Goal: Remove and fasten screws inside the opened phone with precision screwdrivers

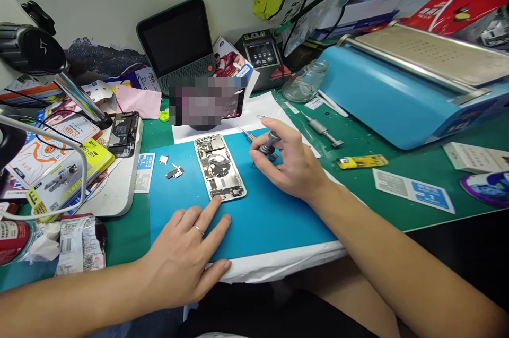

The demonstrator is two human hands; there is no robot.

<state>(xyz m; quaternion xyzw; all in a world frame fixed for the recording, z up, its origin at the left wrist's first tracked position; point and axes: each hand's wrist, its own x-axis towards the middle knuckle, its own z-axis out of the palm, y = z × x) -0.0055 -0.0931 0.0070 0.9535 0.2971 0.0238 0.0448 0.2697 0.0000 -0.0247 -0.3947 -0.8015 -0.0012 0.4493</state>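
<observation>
An opened phone housing [220,168] with bare inner parts lies on the blue mat [270,221]. My left hand [191,240] rests with its fingers spread, the index fingertip touching the housing's lower end. To the right of the housing, my right hand [288,160] is raised over the mat, its fingers curled round a grey screwdriver [272,140]. Another thin tool [247,134] lies just behind that hand. Small loose phone parts [174,171] and a little metal piece [163,159] lie on the mat left of the housing.
A propped-up phone [233,103] stands behind the mat, before a dark smart display [177,43]. At right are a blue machine [382,99], a glass jar [305,82], a grey driver [320,128] and a yellow cutter [361,162]. Battery boxes [69,179] and a lamp [81,96] stand left.
</observation>
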